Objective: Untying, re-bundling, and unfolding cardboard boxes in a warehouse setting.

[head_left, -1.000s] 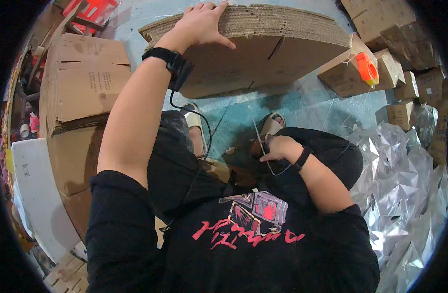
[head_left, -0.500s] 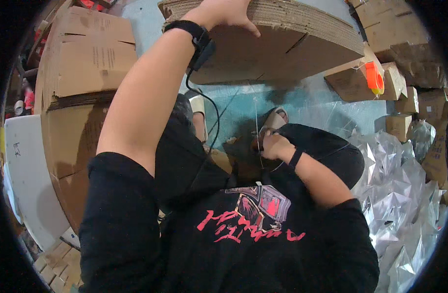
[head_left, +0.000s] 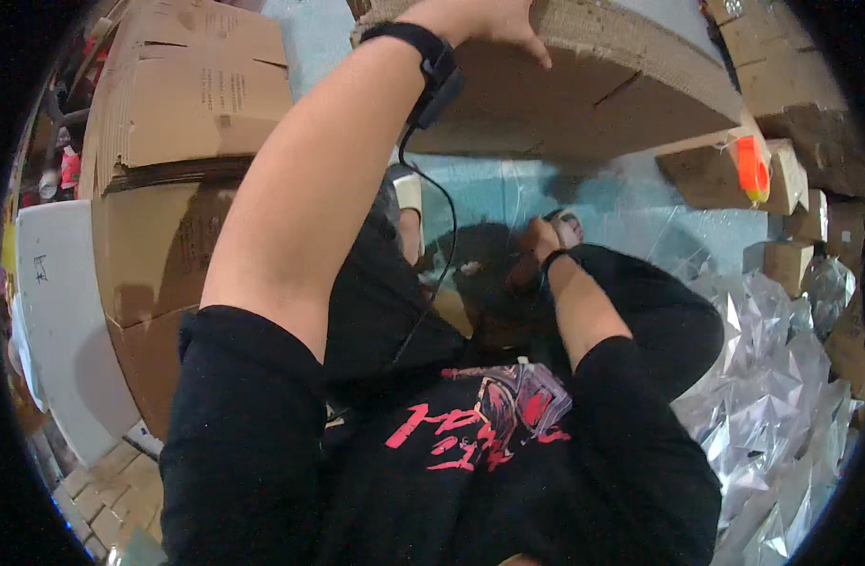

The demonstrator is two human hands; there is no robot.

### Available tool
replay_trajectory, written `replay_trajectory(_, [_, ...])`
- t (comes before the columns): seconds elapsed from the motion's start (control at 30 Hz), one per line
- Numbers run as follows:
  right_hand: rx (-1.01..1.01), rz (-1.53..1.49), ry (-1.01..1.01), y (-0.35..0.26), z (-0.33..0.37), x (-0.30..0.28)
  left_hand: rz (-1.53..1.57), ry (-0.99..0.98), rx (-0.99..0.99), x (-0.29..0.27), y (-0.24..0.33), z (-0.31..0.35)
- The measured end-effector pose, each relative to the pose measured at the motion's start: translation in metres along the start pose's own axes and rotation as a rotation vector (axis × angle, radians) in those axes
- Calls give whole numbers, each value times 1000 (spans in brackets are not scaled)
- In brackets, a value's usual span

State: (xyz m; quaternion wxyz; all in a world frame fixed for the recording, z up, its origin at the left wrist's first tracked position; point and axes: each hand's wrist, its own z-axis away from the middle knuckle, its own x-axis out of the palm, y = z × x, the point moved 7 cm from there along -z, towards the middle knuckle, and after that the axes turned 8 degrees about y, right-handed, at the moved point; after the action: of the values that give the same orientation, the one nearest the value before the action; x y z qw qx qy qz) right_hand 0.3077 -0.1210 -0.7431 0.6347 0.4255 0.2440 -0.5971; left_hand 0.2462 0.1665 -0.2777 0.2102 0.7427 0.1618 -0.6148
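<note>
A thick stack of flattened cardboard boxes (head_left: 583, 94) stands on edge in front of me, at the top of the view. My left hand (head_left: 494, 21) lies over its upper edge. The thumb presses near the close side and the other fingers are partly cut off by the frame. Low between my knees, beside my foot, my right hand (head_left: 544, 238) is closed and a little blurred. A thin pale string (head_left: 518, 184), faint now, comes down from the stack's lower edge toward its fingers. A black cable (head_left: 448, 212) hangs from the band on my left wrist.
Tall cardboard boxes (head_left: 196, 94) stand at the left, beside a white panel (head_left: 74, 321). At the right lie crumpled silvery sheets (head_left: 763, 396). An orange tape dispenser-like object (head_left: 751, 170) hangs by small boxes (head_left: 789, 262). The floor (head_left: 640, 212) is pale blue-green.
My right hand has moved up and away from my body, toward the stack. The string, straight and plain before, now looks fainter and curved. The whole view has shifted slightly; my left hand stays on the stack.
</note>
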Motion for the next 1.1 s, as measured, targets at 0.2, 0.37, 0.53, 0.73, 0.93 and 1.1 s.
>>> replay_trajectory(0.2, [300, -784, 145, 77, -12, -54, 25, 72, 41, -7, 28, -20])
replay_trajectory(0.37, [256, -592, 114, 120, -47, -19, 79, 85, 70, -23, 36, -37])
replay_trajectory(0.53, [67, -403, 33, 99, -73, -3, 71, 98, 56, -20, 32, -35])
replay_trajectory(0.73, [120, -501, 126, 131, -82, 42, 111, 200, 84, -38, 40, -46])
replay_trajectory(0.93, [-247, -228, 154, 88, -81, 22, 136, 147, 73, -34, 34, -43])
replay_trajectory(1.1, [-58, -594, 290, 86, -53, -27, 82, 71, 34, -20, 23, -41])
